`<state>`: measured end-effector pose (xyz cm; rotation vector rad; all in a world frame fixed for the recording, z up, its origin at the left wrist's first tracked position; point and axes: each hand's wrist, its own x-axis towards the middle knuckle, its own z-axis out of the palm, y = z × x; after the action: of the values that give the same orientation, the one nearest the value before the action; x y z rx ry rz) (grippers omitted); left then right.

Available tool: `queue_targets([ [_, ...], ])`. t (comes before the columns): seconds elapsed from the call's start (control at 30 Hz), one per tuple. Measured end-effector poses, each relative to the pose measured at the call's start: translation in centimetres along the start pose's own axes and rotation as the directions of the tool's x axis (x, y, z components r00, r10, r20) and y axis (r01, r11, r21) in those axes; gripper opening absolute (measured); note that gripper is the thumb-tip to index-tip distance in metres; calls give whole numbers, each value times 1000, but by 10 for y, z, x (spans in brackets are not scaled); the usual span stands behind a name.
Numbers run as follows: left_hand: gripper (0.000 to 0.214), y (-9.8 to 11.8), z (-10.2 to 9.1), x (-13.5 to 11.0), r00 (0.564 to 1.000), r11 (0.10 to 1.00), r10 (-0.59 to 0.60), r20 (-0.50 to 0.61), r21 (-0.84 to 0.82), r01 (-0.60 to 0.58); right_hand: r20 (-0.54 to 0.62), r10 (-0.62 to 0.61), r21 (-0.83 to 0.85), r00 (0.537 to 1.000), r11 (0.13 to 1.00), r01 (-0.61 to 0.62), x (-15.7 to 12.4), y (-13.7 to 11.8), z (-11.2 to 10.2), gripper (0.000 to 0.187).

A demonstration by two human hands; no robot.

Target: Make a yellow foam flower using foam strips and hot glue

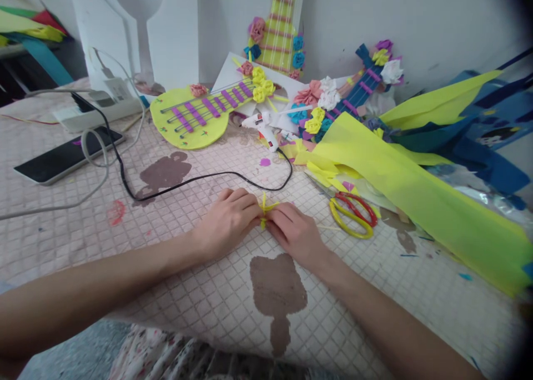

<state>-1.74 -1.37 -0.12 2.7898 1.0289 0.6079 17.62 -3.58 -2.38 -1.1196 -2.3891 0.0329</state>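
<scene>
Both hands meet near the middle of the table, their fingertips pinched around a small piece of yellow crepe paper (264,209). My left hand (227,219) grips it from the left, fingers curled. From the other side my right hand (297,233) pinches it, fingers bent inward. Narrow yellow ends stick out above and below the fingertips; the rest is covered by the fingers. Just right of my right hand lie scissors (352,216) with red and yellow handles. A white hot glue gun (262,130) rests beyond the hands.
A black cord (216,174) curves across the table from the power strip (100,110) to the glue gun. A phone (69,155) lies at the left. Paper guitars (195,119) with crepe flowers stand at the back. A long yellow crepe sheet (420,196) stretches along the right.
</scene>
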Motion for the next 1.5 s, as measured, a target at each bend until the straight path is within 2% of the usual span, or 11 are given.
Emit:
queue_targets([
  [0.27,10,-3,0,1,1000,1000,1,-26,18,-1,-15,8,-10,1000,1000,-8,0,-1,-1,21],
  [0.5,15,-3,1,1,1000,998,14,-13,58,-13,-42,83,26,996,996,-82,-2,-1,0,15],
  [0.7,11,-4,2,1,999,1000,0,-50,28,2,-33,56,-7,998,998,-56,-1,-1,0,20],
  [0.87,11,-4,2,2,999,999,15,-41,40,-13,-12,52,-15,999,999,-52,-1,0,-1,19],
  [1.1,15,-4,2,3,999,998,12,-47,62,-9,2,81,-18,997,997,-81,-1,-1,0,21],
  [1.33,10,-3,2,3,1000,999,-8,-23,45,9,-117,72,6,991,997,-72,0,-7,-7,15],
  [1.5,8,-3,3,2,1000,1000,-19,-15,12,19,-93,39,-82,995,996,-47,1,-14,-6,20],
])
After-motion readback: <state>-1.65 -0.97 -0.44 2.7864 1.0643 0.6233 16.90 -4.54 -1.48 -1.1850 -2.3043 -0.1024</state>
